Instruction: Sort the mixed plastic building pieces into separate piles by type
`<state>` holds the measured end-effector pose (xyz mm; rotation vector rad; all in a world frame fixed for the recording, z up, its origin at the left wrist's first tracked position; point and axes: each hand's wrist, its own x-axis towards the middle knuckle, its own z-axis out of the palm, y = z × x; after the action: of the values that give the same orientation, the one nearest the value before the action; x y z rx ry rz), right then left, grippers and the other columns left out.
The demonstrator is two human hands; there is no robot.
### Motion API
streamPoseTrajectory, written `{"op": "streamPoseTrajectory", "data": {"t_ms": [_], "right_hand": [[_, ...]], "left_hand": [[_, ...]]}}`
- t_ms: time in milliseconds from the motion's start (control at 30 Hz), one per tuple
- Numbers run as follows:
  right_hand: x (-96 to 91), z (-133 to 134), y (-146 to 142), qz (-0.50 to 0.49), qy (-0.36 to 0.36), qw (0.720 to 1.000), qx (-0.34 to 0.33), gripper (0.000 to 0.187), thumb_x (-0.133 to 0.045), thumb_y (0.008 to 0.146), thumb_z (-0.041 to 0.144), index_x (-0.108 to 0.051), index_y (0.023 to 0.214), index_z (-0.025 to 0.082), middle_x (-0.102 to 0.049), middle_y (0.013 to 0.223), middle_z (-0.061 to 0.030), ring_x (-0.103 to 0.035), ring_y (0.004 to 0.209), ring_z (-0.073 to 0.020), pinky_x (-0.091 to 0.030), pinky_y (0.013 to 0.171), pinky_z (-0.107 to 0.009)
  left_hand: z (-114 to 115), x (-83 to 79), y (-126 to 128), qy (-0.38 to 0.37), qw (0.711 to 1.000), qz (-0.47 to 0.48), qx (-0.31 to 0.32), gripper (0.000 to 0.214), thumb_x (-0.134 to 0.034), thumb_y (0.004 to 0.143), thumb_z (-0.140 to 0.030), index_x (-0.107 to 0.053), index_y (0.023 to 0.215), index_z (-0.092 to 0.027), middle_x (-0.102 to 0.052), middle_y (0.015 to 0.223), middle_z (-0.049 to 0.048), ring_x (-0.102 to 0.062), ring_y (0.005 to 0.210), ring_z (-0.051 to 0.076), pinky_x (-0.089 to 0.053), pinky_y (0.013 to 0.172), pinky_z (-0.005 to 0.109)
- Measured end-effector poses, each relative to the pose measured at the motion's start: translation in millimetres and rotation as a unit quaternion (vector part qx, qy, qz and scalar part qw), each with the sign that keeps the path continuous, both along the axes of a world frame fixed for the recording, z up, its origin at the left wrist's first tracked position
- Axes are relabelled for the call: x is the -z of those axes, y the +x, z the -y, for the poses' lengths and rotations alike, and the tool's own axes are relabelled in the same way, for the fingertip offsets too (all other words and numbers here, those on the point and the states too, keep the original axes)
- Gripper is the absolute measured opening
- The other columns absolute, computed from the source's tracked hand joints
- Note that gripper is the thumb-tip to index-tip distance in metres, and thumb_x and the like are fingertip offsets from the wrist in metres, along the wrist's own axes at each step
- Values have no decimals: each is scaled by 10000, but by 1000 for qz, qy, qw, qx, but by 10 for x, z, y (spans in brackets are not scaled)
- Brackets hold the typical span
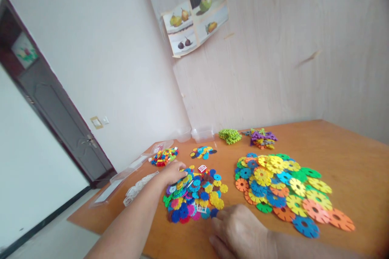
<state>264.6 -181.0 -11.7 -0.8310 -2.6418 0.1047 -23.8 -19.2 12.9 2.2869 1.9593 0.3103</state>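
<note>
In the head view a mixed pile of small notched plastic discs [197,194] in many colours lies on the brown table in front of me. At the pile's upper left edge is my left hand [174,172], its visible fingers apart over the discs; nothing held shows. My right hand [238,226] rests on the table at the pile's lower right, with its fingers curled. Its fingertips are beside a dark blue disc [214,213], and what is under them is hidden. White window-shaped pieces [201,209] lie on the pile, and a red-and-white one [202,168] lies behind it.
Larger flower-shaped discs [273,186] form a pile at right. Small bricks [164,156], round discs [203,152], green pieces [230,136] and purple pieces [263,137] lie farther back. White fence-like pieces [138,189] and clear lids [111,192] are at left; a clear bin [203,134] stands by the wall.
</note>
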Motion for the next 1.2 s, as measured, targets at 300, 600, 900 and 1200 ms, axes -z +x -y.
{"op": "streamPoseTrajectory", "data": {"t_ms": [300, 600, 900, 1200], "right_hand": [[-37, 25, 9, 15, -8, 1000, -1, 168, -466, 892, 333, -574, 850, 211, -714, 845, -41, -660, 725, -186, -390, 589, -282], [-13, 20, -7, -31, 32, 999, 7, 136, -515, 858, 315, -581, 840, 198, -694, 831, -47, -621, 720, -183, -385, 600, -294], [-12, -20, -70, -214, 232, 947, -55, 193, -558, 858, 343, -514, 747, 191, -621, 730, -8, -518, 753, -165, -304, 693, -335], [-102, -15, -36, -274, 278, 919, -61, 85, -540, 890, 265, -573, 924, 194, -619, 741, 7, -504, 727, -156, -312, 709, -359]], "left_hand": [[35, 47, 44, -17, 992, 100, -72, 304, -707, 646, -301, -668, 925, -186, -636, 774, -3, -565, 735, 150, -401, 629, 222], [114, -260, 233, -13, 968, 239, -81, 141, -618, 681, -301, -607, 722, -166, -591, 653, -16, -527, 654, 137, -381, 613, 237], [85, -503, 1014, -72, 931, 358, -7, 254, -671, 677, -361, -610, 820, -161, -620, 704, -3, -530, 642, 112, -368, 590, 217], [166, -186, 1932, -208, 899, 381, 51, 225, -714, 651, -289, -621, 791, -140, -594, 610, -12, -504, 548, 82, -334, 513, 199]]}}
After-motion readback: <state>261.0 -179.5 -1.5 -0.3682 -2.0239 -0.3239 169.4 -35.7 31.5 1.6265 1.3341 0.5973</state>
